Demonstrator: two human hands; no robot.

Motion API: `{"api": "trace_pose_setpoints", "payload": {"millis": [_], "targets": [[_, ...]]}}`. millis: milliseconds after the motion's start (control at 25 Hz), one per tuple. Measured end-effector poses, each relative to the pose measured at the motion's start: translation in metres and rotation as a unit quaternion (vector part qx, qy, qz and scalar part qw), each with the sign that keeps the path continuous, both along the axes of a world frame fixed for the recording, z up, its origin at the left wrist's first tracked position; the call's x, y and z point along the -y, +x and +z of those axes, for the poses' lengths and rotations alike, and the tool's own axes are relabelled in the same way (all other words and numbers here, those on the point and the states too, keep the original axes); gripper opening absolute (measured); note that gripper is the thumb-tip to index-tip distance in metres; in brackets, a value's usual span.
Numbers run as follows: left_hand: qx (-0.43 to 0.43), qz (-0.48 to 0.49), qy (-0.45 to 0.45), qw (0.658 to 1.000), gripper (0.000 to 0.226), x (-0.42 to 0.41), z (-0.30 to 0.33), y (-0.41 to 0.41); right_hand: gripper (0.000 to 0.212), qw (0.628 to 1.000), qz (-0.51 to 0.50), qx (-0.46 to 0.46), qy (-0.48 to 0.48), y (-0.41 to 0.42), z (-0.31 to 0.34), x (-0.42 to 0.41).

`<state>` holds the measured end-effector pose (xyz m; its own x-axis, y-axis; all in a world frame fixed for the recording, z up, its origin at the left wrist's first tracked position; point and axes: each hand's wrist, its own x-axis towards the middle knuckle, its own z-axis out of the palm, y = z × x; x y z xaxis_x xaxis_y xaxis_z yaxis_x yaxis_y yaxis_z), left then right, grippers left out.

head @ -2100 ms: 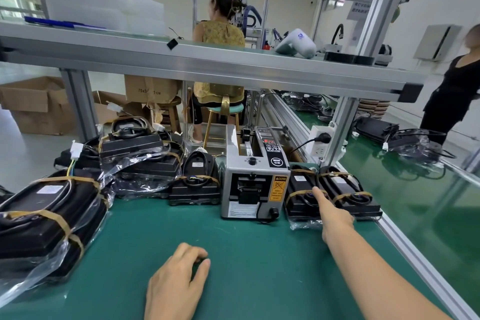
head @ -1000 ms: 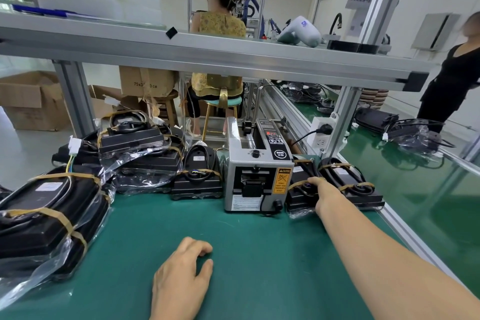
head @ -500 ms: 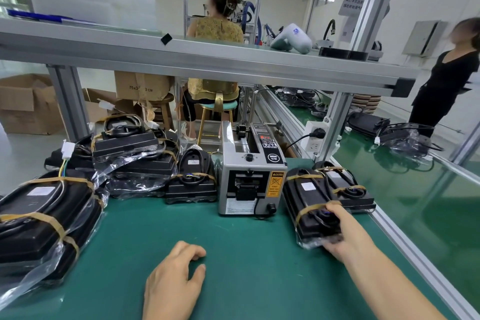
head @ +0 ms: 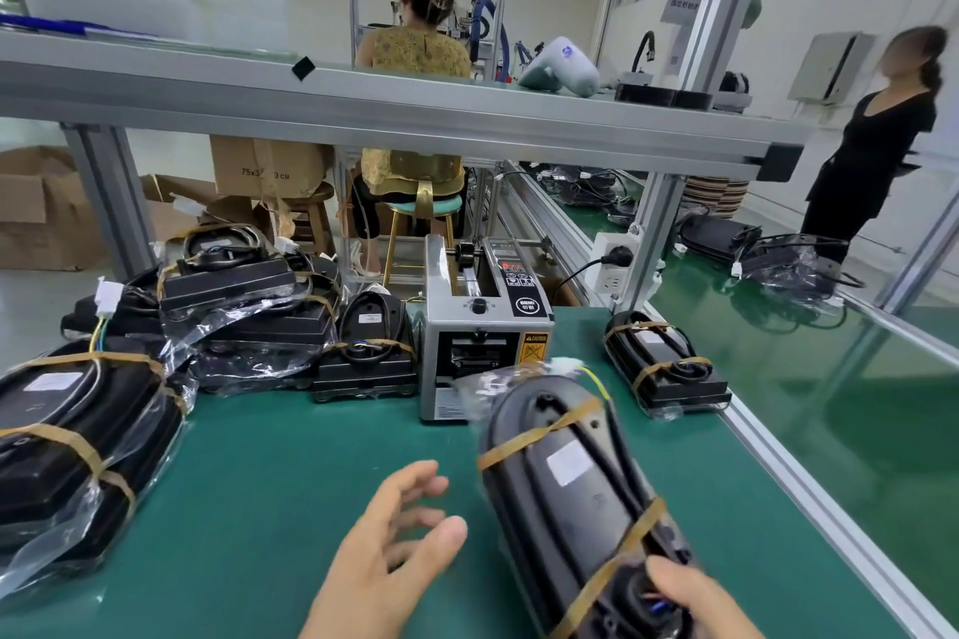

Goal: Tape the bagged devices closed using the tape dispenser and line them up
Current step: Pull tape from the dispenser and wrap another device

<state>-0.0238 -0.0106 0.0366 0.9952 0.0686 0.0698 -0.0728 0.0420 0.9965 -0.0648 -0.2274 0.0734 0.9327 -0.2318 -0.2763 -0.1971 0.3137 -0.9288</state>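
Note:
My right hand (head: 690, 602) grips the near end of a black bagged device (head: 565, 488) bound with two tan tape bands, lifted above the green mat and pointing toward the tape dispenser (head: 480, 327). My left hand (head: 389, 555) hovers just left of it with fingers spread and holds nothing. One taped device (head: 667, 368) lies to the right of the dispenser. Another (head: 371, 353) stands on the dispenser's left. A large taped bundle (head: 78, 436) fills the near left.
A loose heap of bagged devices (head: 244, 306) sits at the back left. An aluminium shelf beam (head: 415, 104) crosses overhead, and its post (head: 654, 234) carries a power strip. The table's metal rail (head: 809, 493) bounds the right. One person sits beyond the bench; another stands at right.
My right hand reached the device next to the dispenser, took hold of it and pulled it up toward me. My left hand lifted off the mat and spread its fingers.

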Motion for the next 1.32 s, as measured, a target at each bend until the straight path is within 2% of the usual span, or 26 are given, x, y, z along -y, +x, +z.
{"api": "trace_pose_setpoints", "payload": {"millis": [80, 120, 160, 200, 240, 280, 320, 400, 520, 560, 640, 760, 840, 880, 1080, 1240, 1320], "targets": [[-0.007, -0.046, -0.137, 0.989, 0.078, 0.008, 0.012, -0.005, 0.029, 0.999, 0.026, 0.033, 0.015, -0.011, 0.007, -0.023], [-0.004, -0.043, -0.179, 0.983, 0.095, 0.01, 0.017, -0.007, 0.031, 0.998, 0.029, 0.048, 0.027, -0.016, 0.007, -0.035], [0.002, -0.024, -0.201, 0.979, 0.102, 0.009, 0.021, -0.008, 0.033, 0.996, 0.037, 0.058, 0.05, -0.017, 0.01, -0.044], [0.008, 0.0, -0.209, 0.978, 0.099, 0.006, 0.026, -0.008, 0.042, 0.994, 0.045, 0.053, 0.082, -0.014, 0.007, -0.051], [0.016, 0.022, -0.21, 0.977, 0.091, 0.002, 0.029, -0.008, 0.065, 0.994, 0.067, 0.04, 0.083, -0.01, 0.004, -0.056], [0.027, 0.042, -0.211, 0.976, 0.081, -0.003, 0.033, -0.008, 0.075, 0.993, 0.088, 0.029, 0.079, -0.005, -0.001, -0.06], [0.041, 0.061, -0.21, 0.975, 0.072, -0.008, 0.036, -0.007, 0.072, 0.992, 0.106, 0.018, 0.072, 0.002, -0.002, -0.063], [0.075, 0.085, -0.19, 0.975, 0.065, -0.018, 0.043, -0.007, 0.072, 0.989, 0.145, 0.015, -0.012, 0.016, -0.005, -0.067], [0.124, 0.108, -0.133, 0.977, 0.069, -0.029, 0.05, -0.007, 0.068, 0.964, 0.123, 0.108, -0.211, 0.027, -0.005, -0.066], [0.132, 0.111, -0.112, 0.979, 0.071, -0.032, 0.05, -0.008, 0.063, 0.947, 0.092, 0.163, -0.259, 0.028, 0.001, -0.066], [0.135, 0.105, -0.067, 0.983, 0.074, -0.035, 0.047, -0.01, 0.043, 0.891, 0.032, 0.306, -0.332, 0.026, 0.016, -0.066], [0.14, 0.099, -0.016, 0.985, 0.075, -0.035, 0.04, -0.013, 0.014, 0.755, 0.04, 0.507, -0.413, 0.025, 0.038, -0.078], [0.145, 0.09, -0.002, 0.985, 0.076, -0.034, 0.04, -0.014, 0.013, 0.685, 0.088, 0.561, -0.456, 0.028, 0.047, -0.087], [0.145, 0.083, 0.0, 0.986, 0.077, -0.033, 0.042, -0.015, 0.017, 0.674, 0.115, 0.555, -0.474, 0.032, 0.05, -0.09], [0.149, 0.058, 0.017, 0.987, 0.076, -0.037, 0.045, -0.021, 0.057, 0.709, 0.236, 0.419, -0.515, 0.05, 0.056, -0.081], [0.153, 0.034, 0.041, 0.987, 0.079, -0.041, 0.041, -0.024, 0.069, 0.718, 0.328, 0.375, -0.485, 0.063, 0.057, -0.072], [0.167, 0.037, 0.095, 0.981, 0.083, -0.04, 0.042, -0.028, 0.075, 0.721, 0.335, 0.368, -0.482, 0.066, 0.054, -0.071]]}}
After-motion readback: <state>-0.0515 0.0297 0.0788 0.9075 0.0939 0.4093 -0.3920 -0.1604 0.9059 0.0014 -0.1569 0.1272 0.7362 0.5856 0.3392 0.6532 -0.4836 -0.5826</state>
